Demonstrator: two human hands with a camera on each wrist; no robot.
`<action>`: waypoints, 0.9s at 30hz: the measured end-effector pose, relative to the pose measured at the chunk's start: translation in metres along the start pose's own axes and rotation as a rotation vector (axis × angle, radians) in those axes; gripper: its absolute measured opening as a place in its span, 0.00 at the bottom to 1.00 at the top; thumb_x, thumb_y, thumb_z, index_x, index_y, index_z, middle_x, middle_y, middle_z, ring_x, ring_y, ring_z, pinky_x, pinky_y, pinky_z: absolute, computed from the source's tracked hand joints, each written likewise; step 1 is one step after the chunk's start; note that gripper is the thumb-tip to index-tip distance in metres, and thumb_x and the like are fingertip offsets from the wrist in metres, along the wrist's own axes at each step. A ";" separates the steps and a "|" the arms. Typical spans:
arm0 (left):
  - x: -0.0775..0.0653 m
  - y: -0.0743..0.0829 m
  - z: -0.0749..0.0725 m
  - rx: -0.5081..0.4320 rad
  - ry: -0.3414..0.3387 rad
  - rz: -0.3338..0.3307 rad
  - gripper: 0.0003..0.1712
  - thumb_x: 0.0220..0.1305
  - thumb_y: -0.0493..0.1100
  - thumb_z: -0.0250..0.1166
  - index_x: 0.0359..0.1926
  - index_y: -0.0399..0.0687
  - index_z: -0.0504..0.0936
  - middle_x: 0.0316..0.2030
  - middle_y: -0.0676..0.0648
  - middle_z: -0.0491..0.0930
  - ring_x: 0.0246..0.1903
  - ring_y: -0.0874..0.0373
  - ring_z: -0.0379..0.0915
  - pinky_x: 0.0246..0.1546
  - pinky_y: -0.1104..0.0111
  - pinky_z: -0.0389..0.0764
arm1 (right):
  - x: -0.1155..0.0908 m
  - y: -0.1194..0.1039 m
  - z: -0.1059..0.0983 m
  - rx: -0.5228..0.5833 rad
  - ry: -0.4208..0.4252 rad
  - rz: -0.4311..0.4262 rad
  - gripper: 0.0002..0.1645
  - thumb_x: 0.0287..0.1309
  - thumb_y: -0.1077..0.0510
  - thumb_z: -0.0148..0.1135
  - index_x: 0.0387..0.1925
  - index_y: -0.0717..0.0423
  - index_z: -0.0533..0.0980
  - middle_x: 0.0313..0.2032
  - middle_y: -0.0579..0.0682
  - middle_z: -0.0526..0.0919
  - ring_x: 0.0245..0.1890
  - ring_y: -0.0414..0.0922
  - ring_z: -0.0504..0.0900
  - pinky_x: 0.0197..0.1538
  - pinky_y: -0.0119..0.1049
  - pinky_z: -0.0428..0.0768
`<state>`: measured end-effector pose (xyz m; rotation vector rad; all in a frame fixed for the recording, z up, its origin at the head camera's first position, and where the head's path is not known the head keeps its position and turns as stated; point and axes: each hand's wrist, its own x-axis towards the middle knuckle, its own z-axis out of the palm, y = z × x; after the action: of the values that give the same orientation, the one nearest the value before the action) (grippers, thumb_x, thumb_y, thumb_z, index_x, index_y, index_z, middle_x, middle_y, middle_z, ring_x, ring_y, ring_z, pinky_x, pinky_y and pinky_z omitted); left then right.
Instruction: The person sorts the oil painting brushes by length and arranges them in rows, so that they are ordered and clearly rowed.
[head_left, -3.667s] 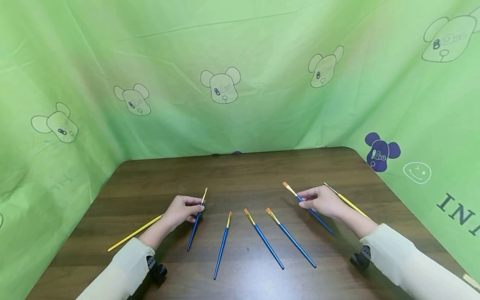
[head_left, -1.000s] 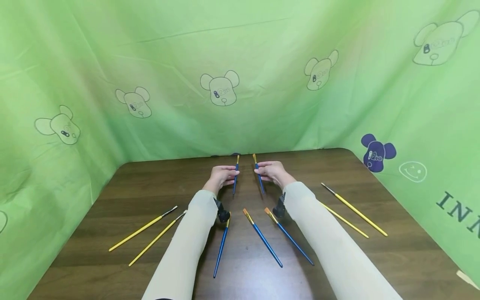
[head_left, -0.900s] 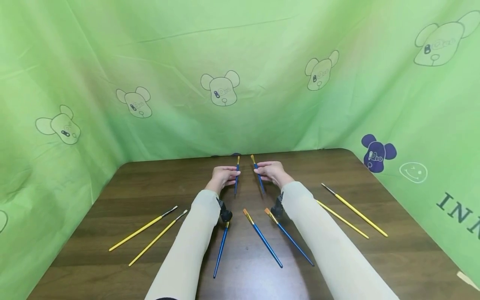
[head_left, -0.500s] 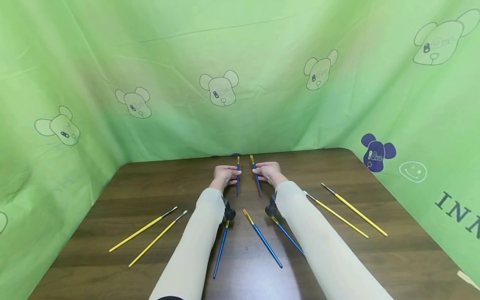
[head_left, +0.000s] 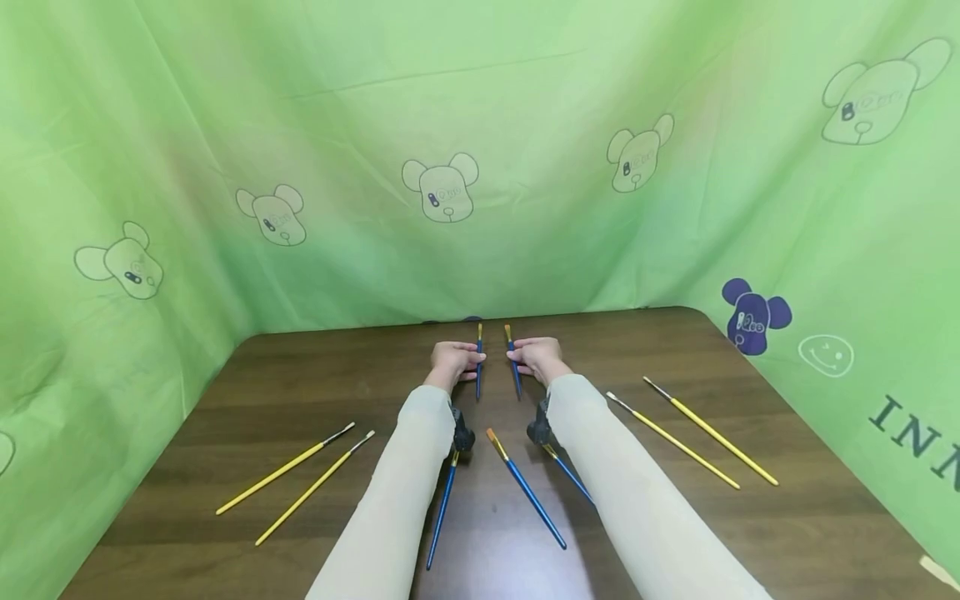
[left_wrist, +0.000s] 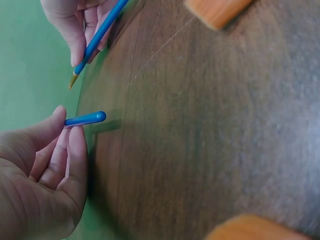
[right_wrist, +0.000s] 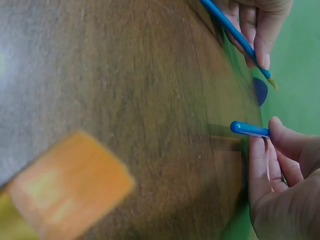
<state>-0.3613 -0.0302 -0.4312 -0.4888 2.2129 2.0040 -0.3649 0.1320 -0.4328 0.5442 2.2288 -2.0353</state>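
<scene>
Near the far edge of the table, my left hand (head_left: pixel 454 360) pinches a blue-handled paintbrush (head_left: pixel 479 367) between thumb and fingers, bristles pointing away from me. Just to its right, my right hand (head_left: pixel 538 357) pinches a second blue paintbrush (head_left: pixel 514 367), held almost parallel with a narrow gap between the two. In the left wrist view, the rounded handle end (left_wrist: pixel 92 118) of the left brush sticks out past the thumb above the wood. The right wrist view shows the other handle end (right_wrist: pixel 245 128) in the same way.
Three blue paintbrushes lie nearer me: one by the left forearm (head_left: pixel 442 517), one in the middle (head_left: pixel 532 496), one partly under the right sleeve (head_left: pixel 573 477). Two yellow brushes (head_left: pixel 303 500) lie at left, two more (head_left: pixel 708 429) at right. A green cloth (head_left: pixel 450 267) hangs behind the table (head_left: pixel 300 392).
Both hands have carried their blue brushes from the sides to the far middle, uncovering yellow brushes on either side. Over the last second they have drawn slightly closer together, and the view has tilted slightly.
</scene>
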 end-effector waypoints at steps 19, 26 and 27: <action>-0.006 0.005 0.008 0.110 0.084 -0.004 0.11 0.50 0.32 0.76 0.37 0.39 0.87 0.27 0.44 0.85 0.24 0.59 0.79 0.17 0.72 0.81 | -0.017 -0.008 0.003 -0.178 0.077 -0.003 0.21 0.53 0.66 0.71 0.51 0.62 0.81 0.53 0.59 0.80 0.46 0.49 0.82 0.39 0.31 0.84; -0.011 0.006 0.011 0.175 0.121 0.025 0.10 0.50 0.34 0.76 0.36 0.41 0.88 0.26 0.46 0.85 0.21 0.61 0.78 0.18 0.71 0.82 | -0.018 -0.007 0.005 -0.259 0.126 -0.012 0.19 0.51 0.63 0.74 0.48 0.58 0.83 0.50 0.58 0.82 0.40 0.47 0.83 0.35 0.31 0.84; -0.011 0.006 0.011 0.176 0.123 0.022 0.10 0.49 0.34 0.77 0.35 0.41 0.88 0.26 0.46 0.85 0.22 0.61 0.79 0.19 0.70 0.82 | -0.018 -0.007 0.006 -0.266 0.128 -0.012 0.19 0.51 0.63 0.74 0.47 0.58 0.84 0.49 0.58 0.83 0.39 0.47 0.83 0.35 0.30 0.84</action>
<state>-0.3545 -0.0174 -0.4236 -0.5834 2.4490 1.8127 -0.3516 0.1223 -0.4215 0.6510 2.5277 -1.7118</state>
